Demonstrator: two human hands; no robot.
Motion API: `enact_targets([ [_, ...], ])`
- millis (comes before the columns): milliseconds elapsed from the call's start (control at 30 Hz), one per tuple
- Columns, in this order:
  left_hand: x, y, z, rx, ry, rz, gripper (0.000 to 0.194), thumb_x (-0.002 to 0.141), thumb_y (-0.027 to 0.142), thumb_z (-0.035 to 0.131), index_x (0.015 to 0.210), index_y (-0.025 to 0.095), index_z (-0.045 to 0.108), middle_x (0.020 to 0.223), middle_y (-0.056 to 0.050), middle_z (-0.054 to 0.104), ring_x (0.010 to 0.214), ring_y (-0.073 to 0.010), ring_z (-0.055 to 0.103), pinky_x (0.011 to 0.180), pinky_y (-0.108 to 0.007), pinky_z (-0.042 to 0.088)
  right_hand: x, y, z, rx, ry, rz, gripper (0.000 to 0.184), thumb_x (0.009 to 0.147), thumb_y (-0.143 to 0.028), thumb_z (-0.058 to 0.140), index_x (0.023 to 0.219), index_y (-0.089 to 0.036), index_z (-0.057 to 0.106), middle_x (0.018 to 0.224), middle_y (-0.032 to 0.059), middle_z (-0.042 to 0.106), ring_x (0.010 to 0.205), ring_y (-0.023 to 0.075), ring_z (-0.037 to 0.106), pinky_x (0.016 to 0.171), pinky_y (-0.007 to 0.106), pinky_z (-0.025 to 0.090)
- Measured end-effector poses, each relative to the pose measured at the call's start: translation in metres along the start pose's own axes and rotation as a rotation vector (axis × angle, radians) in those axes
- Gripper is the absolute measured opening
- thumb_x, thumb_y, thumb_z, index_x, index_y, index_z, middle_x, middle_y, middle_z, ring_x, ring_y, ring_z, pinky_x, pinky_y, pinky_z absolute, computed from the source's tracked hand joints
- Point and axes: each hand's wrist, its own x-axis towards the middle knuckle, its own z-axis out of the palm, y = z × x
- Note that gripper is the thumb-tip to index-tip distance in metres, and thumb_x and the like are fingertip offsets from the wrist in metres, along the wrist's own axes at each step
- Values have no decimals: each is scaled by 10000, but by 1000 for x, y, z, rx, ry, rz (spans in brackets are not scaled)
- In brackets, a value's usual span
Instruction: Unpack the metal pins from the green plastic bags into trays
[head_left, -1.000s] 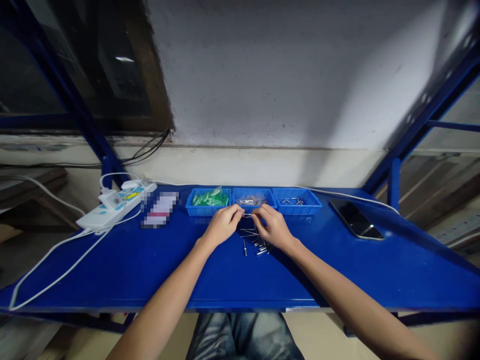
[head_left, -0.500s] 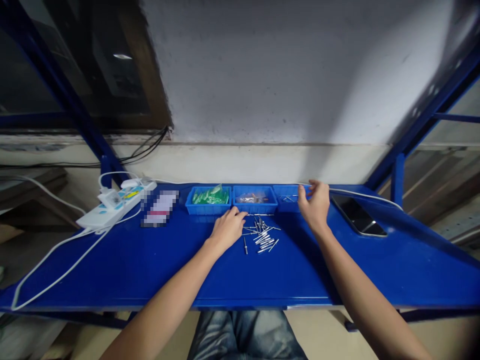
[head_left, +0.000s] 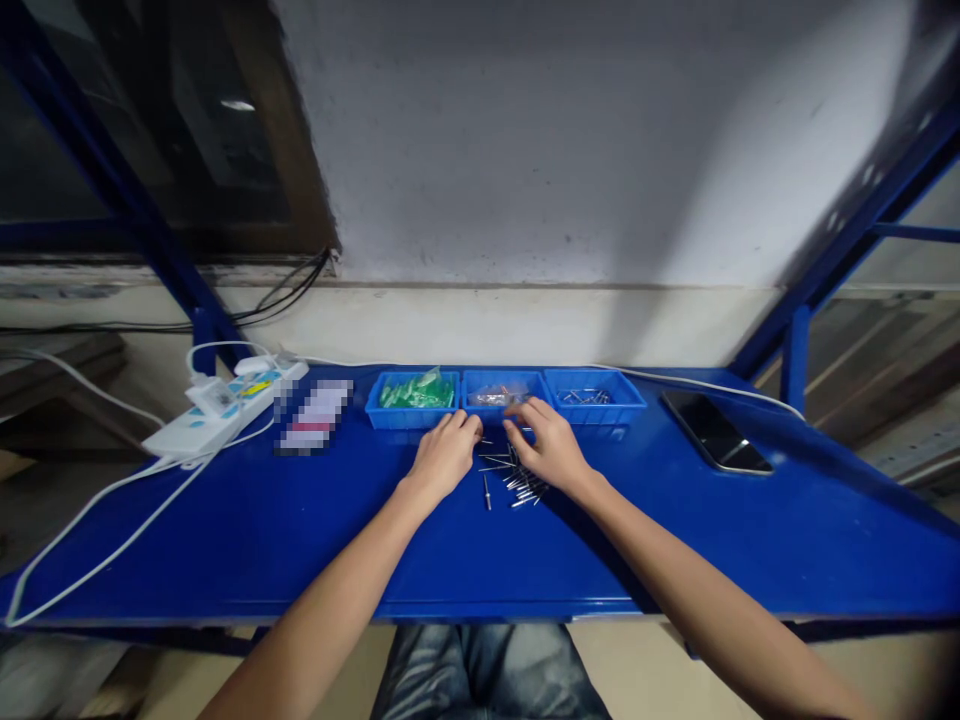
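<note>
A loose pile of silver blind rivets (head_left: 523,484) lies on the blue table in front of three small blue bins. My left hand (head_left: 444,455) rests at the left of the pile, fingers curled together around a blind rivet (head_left: 487,441) whose thin end shows at the fingertips. Over the pile's upper right is my right hand (head_left: 553,447), thumb and fingers apart, hiding part of the rivets; I see nothing between them. One single rivet (head_left: 487,492) lies apart, nearer the front edge. More rivets sit in the right bin (head_left: 600,413).
The left bin (head_left: 409,420) holds green bagged pieces, the middle bin (head_left: 480,405) a clear bag. A phone (head_left: 716,432) lies at the right. At the left are a blurred card (head_left: 313,418) and a white power strip (head_left: 225,410) with trailing cables.
My right hand has moved left and down from the right bin to the rivet pile, uncovering that bin. My left hand has shifted slightly left.
</note>
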Motion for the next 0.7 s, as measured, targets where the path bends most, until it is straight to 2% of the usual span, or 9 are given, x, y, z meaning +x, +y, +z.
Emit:
enact_targets([
  [133,5,3,1,-305,74,41,76,878,181,434,861,207,504,873,-33,589,868,-192,545,786,-320,428,-2,0,4,9,-89,-60,145,867,-249,494,981,-192,562,827,55,582,777,182,559,686,295,453],
  [233,9,4,2,-631,75,-16,19,861,205,468,878,202,475,760,2,591,759,-154,582,723,-281,445,-2,0,3,35,-99,-81,117,872,-237,489,956,-197,559,817,49,578,752,167,551,656,273,443],
  [333,11,5,1,-835,86,-69,73,849,221,487,900,200,439,662,38,571,669,-128,594,675,-253,444,-1,0,0,47,-106,-104,89,877,-232,482,903,-200,561,802,44,573,725,158,541,654,269,440],
  [500,9,5,-4,-820,102,-63,99,874,292,471,897,197,482,643,35,560,651,-127,584,657,-248,438,-1,-4,-1,28,-100,-115,148,904,-269,449,887,-197,577,784,45,564,709,156,536,650,272,438],
  [700,6,3,-17,-486,162,49,165,881,305,472,833,195,584,776,-17,614,762,-161,553,721,-287,436,0,-4,-4,10,-36,-44,224,921,-281,405,813,-191,580,741,49,551,696,164,533,659,285,441],
])
